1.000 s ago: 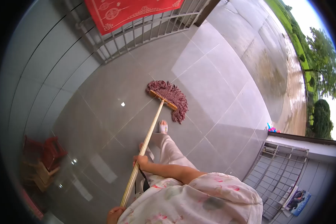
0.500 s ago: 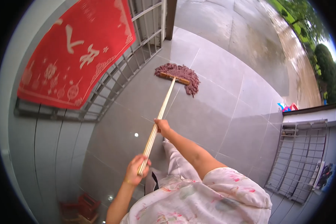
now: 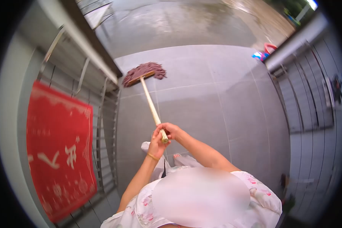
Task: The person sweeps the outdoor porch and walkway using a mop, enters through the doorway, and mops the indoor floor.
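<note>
A mop with a maroon string head rests on the grey tiled floor. Its pale wooden handle slopes back toward me. Close to the handle's end, my left hand is wrapped around it from the left, with a yellowish band at the wrist. Right beside it, my right hand grips the same handle from the other side. The two hands nearly touch, and some fingers are hidden behind each other and the handle.
At left a red mat with pale characters hangs on a metal rack. Another barred rack stands against the right wall. A red and blue object lies by the far right corner. Wet concrete stretches beyond the tiles.
The mop head has moved left across the tiles relative to the rack. My right hand is now close to my left near the handle's end. My view has turned.
</note>
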Demonstrator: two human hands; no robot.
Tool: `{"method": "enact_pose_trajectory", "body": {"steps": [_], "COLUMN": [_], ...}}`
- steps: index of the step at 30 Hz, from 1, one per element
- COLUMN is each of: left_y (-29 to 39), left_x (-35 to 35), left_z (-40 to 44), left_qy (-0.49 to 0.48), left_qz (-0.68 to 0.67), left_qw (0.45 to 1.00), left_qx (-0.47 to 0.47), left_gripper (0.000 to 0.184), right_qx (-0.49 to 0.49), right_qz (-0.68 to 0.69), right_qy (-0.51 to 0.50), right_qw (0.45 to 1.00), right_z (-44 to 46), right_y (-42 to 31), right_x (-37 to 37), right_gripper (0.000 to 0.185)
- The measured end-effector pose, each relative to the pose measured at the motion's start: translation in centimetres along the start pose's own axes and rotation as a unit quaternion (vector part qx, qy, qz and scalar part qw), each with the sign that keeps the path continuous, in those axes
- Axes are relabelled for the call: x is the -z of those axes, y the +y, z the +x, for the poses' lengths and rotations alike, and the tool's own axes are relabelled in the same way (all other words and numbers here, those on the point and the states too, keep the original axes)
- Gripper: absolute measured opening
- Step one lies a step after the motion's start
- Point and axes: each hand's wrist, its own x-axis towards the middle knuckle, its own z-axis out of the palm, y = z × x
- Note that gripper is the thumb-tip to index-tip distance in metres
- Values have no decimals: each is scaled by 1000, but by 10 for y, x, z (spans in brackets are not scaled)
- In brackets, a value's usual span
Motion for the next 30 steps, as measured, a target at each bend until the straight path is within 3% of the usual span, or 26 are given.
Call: {"method": "enact_pose_trajectory", "body": {"steps": [3, 7, 8, 10, 11, 13, 15, 18, 23, 25, 27, 28, 29, 30], "left_y": [38, 82, 89, 97, 97, 93, 83, 56, 1, -8, -13, -13, -13, -14], "left_x": [5, 18, 34, 55, 63, 61, 47, 28, 19, 3, -15, -14, -13, -24], "left_z": [4, 15, 33, 77, 102, 148, 191, 252, 339, 377, 409, 435, 457, 470], "left_qy": [-58, -86, -48, -18, -9, -11, 22, 52, 97, 166, 179, 250, 318, 324], "left_qz": [22, 77, 91, 112, 116, 130, 198, 231, 180, 102, 95, 41, -13, 24], "left_qw": [995, 980, 973, 959, 947, 928, 903, 879, 887, 902, 915, 909, 897, 898], "left_qx": [82, 161, 205, 260, 299, 348, 380, 414, 414, 384, 348, 331, 307, 296], "left_gripper": [41, 46, 45, 45, 44, 43, 39, 39, 41, 40, 41, 41, 41, 40], "right_qx": [68, 25, 35, 44, 53, 33, 37, 27, 28, -15, 14, 42, 40, 29], "right_qz": [50, 93, 104, -19, -7, -163, -166, -301, -400, -456, -489, -522, -521, -523], "right_qy": [6, 119, 127, 179, 188, 226, 268, 352, 361, 351, 362, 371, 357, 350], "right_qw": [996, 988, 986, 983, 981, 960, 948, 886, 842, 818, 793, 767, 775, 777], "right_z": [20, -38, -48, -65, -75, -94, -93, -107, -142, -155, -168, -170, -175, -183], "right_y": [1, 0, 0, -1, -4, -14, -19, -51, -103, -134, -168, -181, -199, -221], "right_x": [2, 16, 24, 37, 33, 16, 17, 16, 53, 78, 96, 99, 101, 105], "right_gripper": [17, 20, 20, 18, 18, 18, 21, 23, 25, 26, 25, 24, 24, 27]}}
